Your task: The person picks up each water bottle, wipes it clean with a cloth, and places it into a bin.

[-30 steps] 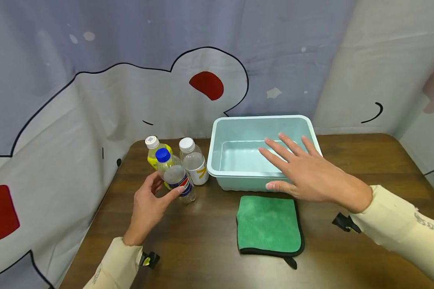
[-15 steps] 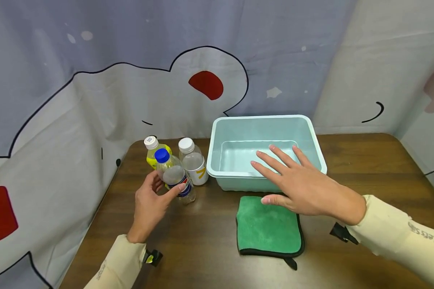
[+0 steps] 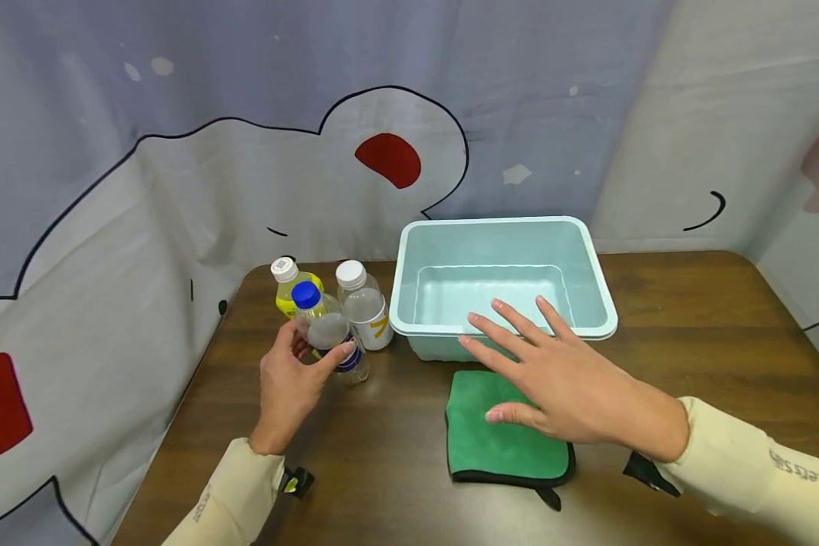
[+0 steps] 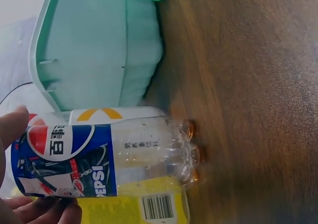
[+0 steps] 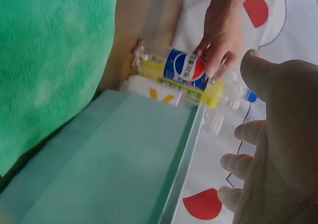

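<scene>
My left hand (image 3: 288,390) grips a clear Pepsi bottle (image 3: 327,331) with a blue cap, thumb on one side and fingers on the other. The bottle stands upright on the table, and its blue label (image 4: 64,159) faces the left wrist camera. Just behind it are a yellow-labelled bottle (image 3: 287,296) and a white-capped bottle (image 3: 365,303) with a white label. With fingers spread and palm down, my right hand (image 3: 560,383) hovers over a folded green cloth (image 3: 498,462), holding nothing. Its fingertips overlap the front of a pale teal basin (image 3: 426,331) in the head view.
A wooden table (image 3: 375,470) carries everything, its back edge against a hanging printed curtain (image 3: 246,189). The basin stands at the back, right beside the white-labelled bottle, with the cloth lying in front of it.
My right hand has moved back from over the basin, toward me and slightly left, to over the cloth. My left hand keeps its grip on the Pepsi bottle, which stays in place.
</scene>
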Available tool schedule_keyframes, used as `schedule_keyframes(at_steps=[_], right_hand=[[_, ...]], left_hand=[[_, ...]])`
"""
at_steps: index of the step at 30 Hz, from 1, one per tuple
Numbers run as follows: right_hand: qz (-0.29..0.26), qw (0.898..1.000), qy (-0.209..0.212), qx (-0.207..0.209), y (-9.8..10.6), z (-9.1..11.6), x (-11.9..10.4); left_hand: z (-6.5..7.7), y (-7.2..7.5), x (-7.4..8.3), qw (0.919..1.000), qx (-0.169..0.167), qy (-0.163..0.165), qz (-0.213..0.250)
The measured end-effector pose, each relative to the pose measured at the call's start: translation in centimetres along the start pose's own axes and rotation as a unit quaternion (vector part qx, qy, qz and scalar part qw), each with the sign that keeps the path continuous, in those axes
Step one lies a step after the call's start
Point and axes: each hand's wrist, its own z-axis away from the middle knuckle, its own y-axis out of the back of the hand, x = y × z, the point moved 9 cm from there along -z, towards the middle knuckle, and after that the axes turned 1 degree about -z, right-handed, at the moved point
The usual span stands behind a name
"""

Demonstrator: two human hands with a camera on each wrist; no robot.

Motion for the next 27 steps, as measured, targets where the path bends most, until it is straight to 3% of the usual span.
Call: schedule_keyframes(at_steps=[9, 17, 27], right_hand=[[-0.003, 0.999, 0.036, 0.002, -0.8, 0.8, -1.9], [-0.019, 0.995, 0.093, 0.025, -1.7, 1.2, -3.8], [-0.047, 0.993, 0.105, -0.011, -4.4, 1.3, -4.4]], left_hand=[[-0.1, -0.2, 0.0, 1.0, 0.005, 0.0, -0.007], [-0.1, -0.3, 0.2, 1.0, 0.006, -0.003, -0.005], [0.1, -0.1, 0.6, 0.9998, 0.013, -0.017, -0.004]])
